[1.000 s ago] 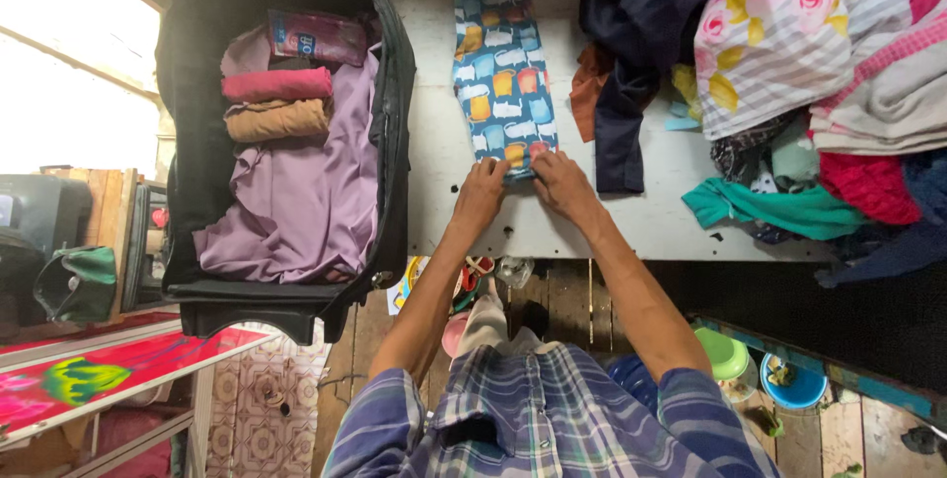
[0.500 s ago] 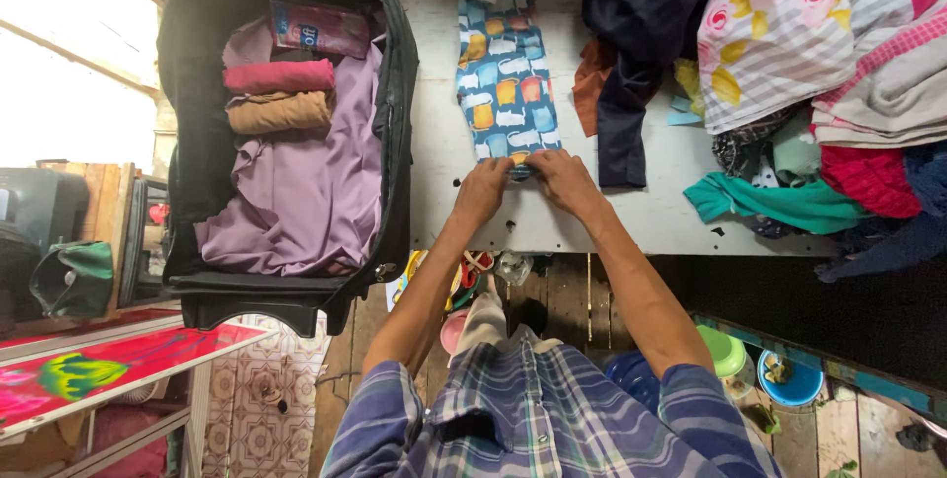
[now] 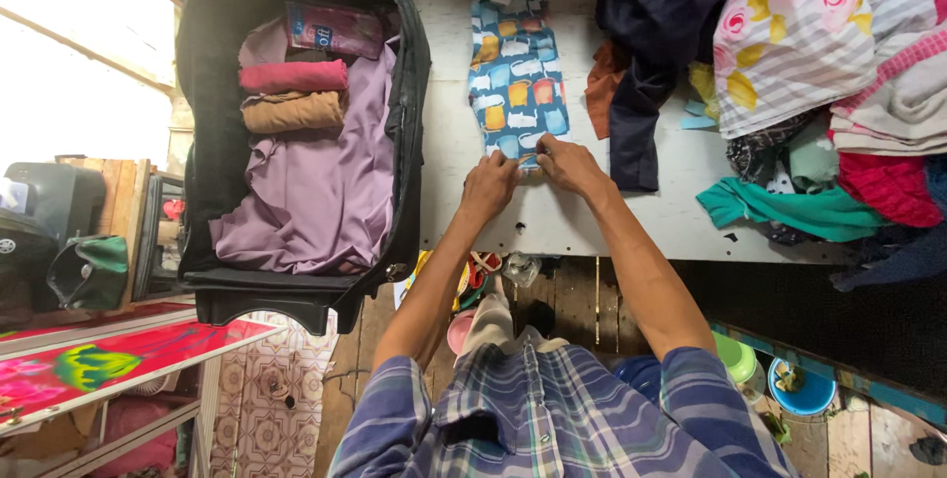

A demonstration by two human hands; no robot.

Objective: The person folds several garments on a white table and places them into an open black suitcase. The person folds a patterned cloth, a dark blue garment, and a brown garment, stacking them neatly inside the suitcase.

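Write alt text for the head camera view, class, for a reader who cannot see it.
Both hands, left hand and right hand, press the near end of a patterned blue garment lying flat on a white table. An open black suitcase with rolled clothes sits left; a clothes pile lies right.

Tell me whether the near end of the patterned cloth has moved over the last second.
Yes. The near end of the patterned cloth has rolled up away from the white table's near edge, under both hands: left hand, right hand.
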